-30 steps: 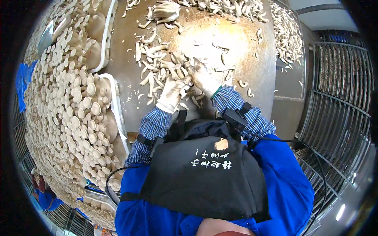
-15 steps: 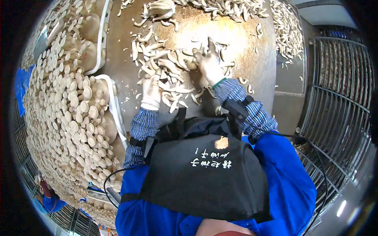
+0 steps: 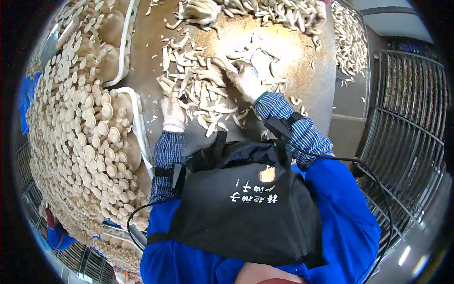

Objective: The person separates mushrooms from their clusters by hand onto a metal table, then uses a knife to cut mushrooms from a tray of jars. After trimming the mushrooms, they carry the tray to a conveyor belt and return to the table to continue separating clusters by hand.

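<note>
Loose mushrooms (image 3: 203, 90) with long pale stems lie in a spread heap on the metal table (image 3: 146, 52). My left hand (image 3: 173, 112), in a white glove, rests at the heap's left edge. Its fingers stretch forward against the mushrooms there, and nothing is plainly held. On the heap's right side, my right hand (image 3: 247, 84), gloved too, has its thumb and fingers closed at the end of a mushroom (image 3: 221, 63). Part of that mushroom is hidden by the fingers. A few single mushrooms lie beyond this hand in the bright patch of light.
White trays (image 3: 137, 111) packed with round-capped mushrooms (image 3: 90, 128) stand along the left. A bunch of mushrooms (image 3: 201, 10) and a long pile (image 3: 279, 12) lie at the far edge. More loose ones (image 3: 351, 42) sit at far right, beside a metal rack (image 3: 411, 109).
My right hand has drawn nearer and its fingers have closed on a mushroom. My left hand has shifted slightly left. Mushrooms at the far right of the back pile have moved.
</note>
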`<state>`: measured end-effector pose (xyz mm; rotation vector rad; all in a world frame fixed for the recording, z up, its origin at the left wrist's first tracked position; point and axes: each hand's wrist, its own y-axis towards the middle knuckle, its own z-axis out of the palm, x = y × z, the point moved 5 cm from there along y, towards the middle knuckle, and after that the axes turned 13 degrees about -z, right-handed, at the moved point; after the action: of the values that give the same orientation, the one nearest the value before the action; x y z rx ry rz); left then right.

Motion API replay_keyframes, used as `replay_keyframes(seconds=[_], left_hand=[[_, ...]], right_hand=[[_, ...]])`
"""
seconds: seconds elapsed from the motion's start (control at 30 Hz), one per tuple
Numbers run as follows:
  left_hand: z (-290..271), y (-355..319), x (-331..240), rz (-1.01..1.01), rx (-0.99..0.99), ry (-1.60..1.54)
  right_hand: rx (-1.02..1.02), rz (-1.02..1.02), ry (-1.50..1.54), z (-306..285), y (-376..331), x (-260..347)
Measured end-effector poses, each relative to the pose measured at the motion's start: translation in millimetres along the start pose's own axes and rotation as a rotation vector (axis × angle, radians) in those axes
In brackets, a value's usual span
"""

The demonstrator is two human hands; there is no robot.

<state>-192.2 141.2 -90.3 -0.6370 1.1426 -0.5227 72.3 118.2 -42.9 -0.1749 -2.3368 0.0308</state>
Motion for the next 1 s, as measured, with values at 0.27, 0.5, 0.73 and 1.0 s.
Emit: replay_keyframes(seconds=[0.27, 0.5, 0.73, 1.0], left_hand=[[37.6, 1.6, 0.9, 0.172, 0.127, 0.263], [84.6, -4.9, 10.2, 0.161, 0.293, 0.226], [51.0, 7.1, -47.9, 0.129, 0.152, 0.482], [49.4, 11.3, -51.8, 0.091, 0.061, 0.179]], right_hand=[[0.020, 0.204, 0.380, -7.0, -15.1, 36.7], [0.187, -0.139, 0.205, 17.0, -6.6, 64.3], [0.159, -0.395, -0.100, 14.1, 0.5, 42.4], [0.063, -0.418, -0.265, 28.6, 56.8, 44.7]])
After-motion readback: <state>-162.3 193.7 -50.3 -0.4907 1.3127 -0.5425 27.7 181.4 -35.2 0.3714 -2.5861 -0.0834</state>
